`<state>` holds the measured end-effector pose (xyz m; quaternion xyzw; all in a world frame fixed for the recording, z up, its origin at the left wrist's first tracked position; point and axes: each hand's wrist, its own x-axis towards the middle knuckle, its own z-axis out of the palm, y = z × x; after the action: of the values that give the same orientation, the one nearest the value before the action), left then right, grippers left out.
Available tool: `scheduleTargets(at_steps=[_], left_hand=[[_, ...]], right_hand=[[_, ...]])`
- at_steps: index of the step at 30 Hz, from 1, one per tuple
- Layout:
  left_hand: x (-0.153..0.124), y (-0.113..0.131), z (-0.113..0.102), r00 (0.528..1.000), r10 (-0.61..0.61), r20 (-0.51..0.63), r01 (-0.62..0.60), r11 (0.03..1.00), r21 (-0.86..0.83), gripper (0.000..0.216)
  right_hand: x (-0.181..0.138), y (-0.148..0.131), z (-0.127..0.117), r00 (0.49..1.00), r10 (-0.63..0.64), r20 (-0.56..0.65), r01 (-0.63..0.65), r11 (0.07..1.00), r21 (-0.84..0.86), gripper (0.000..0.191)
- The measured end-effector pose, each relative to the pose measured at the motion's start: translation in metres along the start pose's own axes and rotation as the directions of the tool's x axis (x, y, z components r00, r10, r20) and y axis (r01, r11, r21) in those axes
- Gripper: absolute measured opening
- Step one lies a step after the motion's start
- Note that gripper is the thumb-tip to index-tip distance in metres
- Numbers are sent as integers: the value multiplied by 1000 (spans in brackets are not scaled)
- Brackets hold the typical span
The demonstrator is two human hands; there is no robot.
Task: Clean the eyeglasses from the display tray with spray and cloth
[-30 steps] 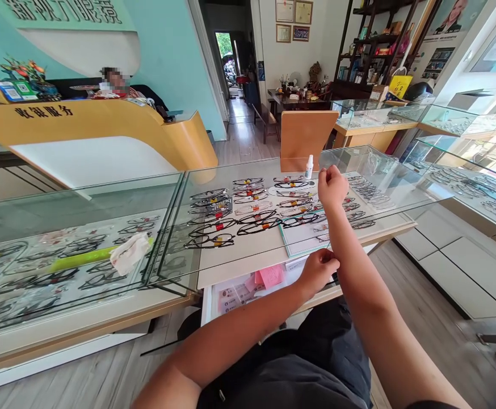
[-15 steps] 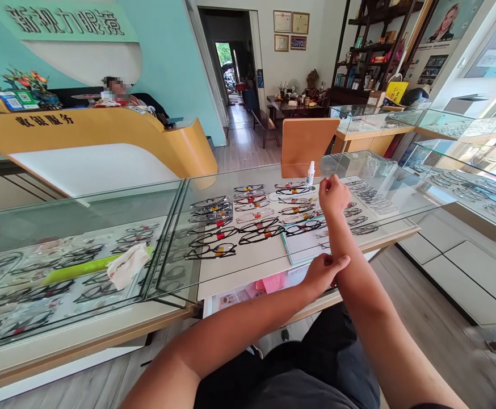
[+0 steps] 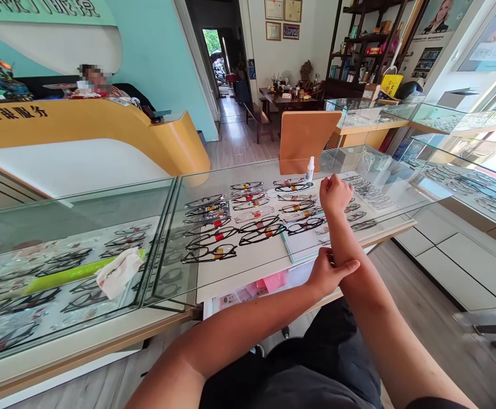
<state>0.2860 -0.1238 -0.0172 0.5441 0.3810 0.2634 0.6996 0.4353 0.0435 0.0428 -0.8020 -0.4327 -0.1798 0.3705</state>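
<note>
Much is masked: the palm side of the right hand (image 3: 335,195) faces away from me, so whether anything sits in its curled fingers I cannot tell. The left hand (image 3: 330,271) is half covered as well; its thumb lies across the right forearm (image 3: 364,287) below the wrist, while the fingertips are lost at the forearm's near side, and I cannot tell whether they close on it or merely rest. Both upper arms are cut off by the lower edge. Pose: right arm extended forward, wrist bent, loose fist raised over the glass-topped desk (image 3: 214,276); left arm bent across the body to meet it. Spectacles (image 3: 269,232) lie in rows, seen through the desk's glass, left of the right hand and beyond the left; several pairs behind the right wrist are partly blocked. A teal-edged board (image 3: 301,251) is likewise partly hidden by the arms. A white spray bottle (image 3: 310,169) stands upright just beyond the fist. Pink slips (image 3: 273,280) show below the desk's front edge, their print too small to read. On the neighbouring case, a crumpled cloth (image 3: 119,274) overlaps a lime-green strip (image 3: 67,277).
</note>
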Motion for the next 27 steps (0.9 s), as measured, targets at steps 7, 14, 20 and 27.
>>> scheduleTargets(at_steps=[7, 14, 20, 27], left_hand=[[-4, -2, 6, 998, -58, -11, 58, 997, 49, 66], [-9, -3, 11, 1000, -15, -20, 13, 998, -68, 80], [-18, 1, 13, 1000, 1, 28, -4, 991, 130, 65], [-28, -6, 22, 994, 106, -9, -105, 993, 56, 81]], right_hand=[[-4, 1, -6, 997, -28, 75, 28, 1000, -8, 23], [-9, -6, -16, 992, -46, 114, 47, 999, -12, 25], [-12, -9, -39, 780, -330, 531, 233, 941, 244, 20], [-16, -6, -60, 432, -439, 788, 291, 895, 339, 22]])
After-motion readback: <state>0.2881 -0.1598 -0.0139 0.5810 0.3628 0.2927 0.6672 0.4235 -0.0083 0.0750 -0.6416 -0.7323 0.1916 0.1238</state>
